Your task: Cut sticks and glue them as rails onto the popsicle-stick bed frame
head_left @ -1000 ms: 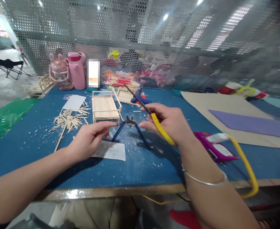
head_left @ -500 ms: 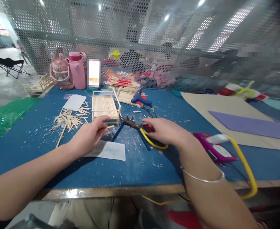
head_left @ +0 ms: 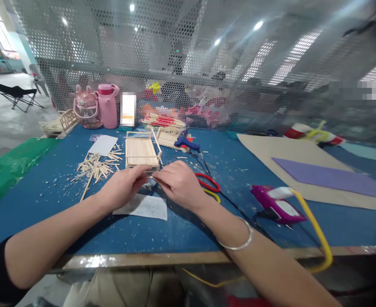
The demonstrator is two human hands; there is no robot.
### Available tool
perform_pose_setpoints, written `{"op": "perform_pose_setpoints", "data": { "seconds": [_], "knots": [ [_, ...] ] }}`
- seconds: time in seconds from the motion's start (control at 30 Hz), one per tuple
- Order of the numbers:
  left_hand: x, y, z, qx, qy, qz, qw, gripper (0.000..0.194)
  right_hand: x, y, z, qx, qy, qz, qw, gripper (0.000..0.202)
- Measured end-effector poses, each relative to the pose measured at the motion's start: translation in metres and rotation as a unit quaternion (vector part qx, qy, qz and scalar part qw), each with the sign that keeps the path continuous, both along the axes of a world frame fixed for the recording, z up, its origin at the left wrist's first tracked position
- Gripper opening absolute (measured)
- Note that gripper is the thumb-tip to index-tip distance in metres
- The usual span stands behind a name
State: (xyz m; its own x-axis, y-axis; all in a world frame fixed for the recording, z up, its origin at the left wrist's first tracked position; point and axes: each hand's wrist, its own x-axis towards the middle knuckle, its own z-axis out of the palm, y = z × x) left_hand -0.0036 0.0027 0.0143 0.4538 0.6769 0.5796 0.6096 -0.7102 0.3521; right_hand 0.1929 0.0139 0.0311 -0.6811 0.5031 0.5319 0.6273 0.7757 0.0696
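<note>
My left hand is closed, its thumb and fingertips pinching a short wooden stick that is mostly hidden. From the other side my right hand pinches at the same spot, fingertips nearly touching the left ones. Just behind both hands stands a small frame of wooden sticks with a slatted floor and rails. Red and yellow looped handles of a cutter lie on the table by my right hand, its blades hidden. A white paper slip lies beneath my hands.
Cut sticks are heaped at left beside a white paper. A blue glue gun lies behind, its cord running right. A purple device with a yellow strap sits at right. Pink bottles stand against the mesh screen.
My right hand has let go of the cutter and moved left to meet my left hand at the short stick. The cutter now lies on the table. The view has shifted slightly.
</note>
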Motion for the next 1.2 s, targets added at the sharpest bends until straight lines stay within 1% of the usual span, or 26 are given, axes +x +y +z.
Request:
{"op": "perform_pose_setpoints", "data": {
  "seconds": [0.03,0.07,0.1,0.13,0.17,0.2,0.23,0.27,0.33,0.37,0.43,0.5,0.63,0.73,0.87,0.93,1.0,1.07,1.13,1.2],
  "knots": [
    [-0.004,0.001,0.003,0.021,-0.031,0.025,0.999,0.019,0.001,0.004,0.001,0.005,0.012,-0.011,1.000,0.025],
    [-0.009,0.004,0.007,0.040,-0.078,0.065,0.994,0.017,0.002,0.008,0.001,0.008,0.027,-0.024,0.999,0.026],
    [-0.015,0.008,0.010,0.055,-0.134,0.116,0.983,0.017,0.003,0.014,0.002,0.010,0.042,-0.038,0.998,0.027],
    [-0.021,0.013,0.013,0.049,-0.210,0.175,0.961,0.020,0.003,0.019,0.001,0.010,0.054,-0.047,0.997,0.027],
    [-0.028,0.019,0.014,0.029,-0.256,0.205,0.944,0.023,0.003,0.024,0.001,0.009,0.060,-0.053,0.997,0.027],
    [-0.035,0.025,0.014,-0.001,-0.281,0.220,0.934,0.025,0.003,0.028,0.000,0.008,0.062,-0.055,0.996,0.027],
    [-0.041,0.031,0.013,-0.051,-0.276,0.209,0.937,0.024,0.002,0.031,-0.001,0.005,0.059,-0.057,0.997,0.027],
    [-0.046,0.037,0.010,-0.107,-0.253,0.185,0.944,0.022,0.001,0.034,-0.003,0.004,0.055,-0.058,0.997,0.027],
    [-0.052,0.043,0.004,-0.200,-0.213,0.138,0.946,0.023,0.000,0.036,-0.006,0.005,0.055,-0.064,0.996,0.028],
    [-0.052,0.045,0.001,-0.235,-0.202,0.115,0.944,0.026,-0.001,0.037,-0.008,0.007,0.059,-0.067,0.996,0.028],
    [-0.051,0.045,-0.004,-0.274,-0.198,0.079,0.938,0.032,-0.001,0.037,-0.012,0.012,0.070,-0.068,0.995,0.027],
    [-0.048,0.044,-0.006,-0.278,-0.190,0.052,0.940,0.031,0.000,0.037,-0.014,0.020,0.071,-0.066,0.995,0.027],
    [-0.044,0.045,-0.009,-0.229,-0.159,0.023,0.960,0.019,0.001,0.037,-0.016,0.038,0.046,-0.064,0.996,0.029],
    [-0.041,0.047,-0.012,-0.206,-0.168,0.012,0.964,0.017,0.001,0.037,-0.016,0.044,0.035,-0.069,0.996,0.028],
    [-0.039,0.047,-0.015,-0.204,-0.172,0.044,0.963,0.019,0.002,0.036,-0.017,0.033,0.042,-0.063,0.997,0.027],
    [-0.039,0.046,-0.017,-0.202,-0.160,0.062,0.964,0.021,0.002,0.034,-0.018,0.019,0.076,-0.063,0.995,0.025],
    [-0.040,0.046,-0.018,-0.193,-0.153,0.066,0.967,0.023,0.003,0.033,-0.020,-0.021,0.140,-0.076,0.987,0.020],
    [-0.040,0.045,-0.018,-0.183,-0.153,0.064,0.969,0.023,0.003,0.033,-0.022,-0.097,0.207,-0.076,0.970,0.024],
    [-0.039,0.044,-0.017,-0.185,-0.154,0.066,0.968,0.023,0.002,0.034,-0.024,-0.189,0.261,-0.050,0.945,0.033],
    [-0.038,0.043,-0.015,-0.195,-0.156,0.077,0.965,0.023,0.001,0.036,-0.025,-0.264,0.307,-0.019,0.914,0.040]
  ]
}}
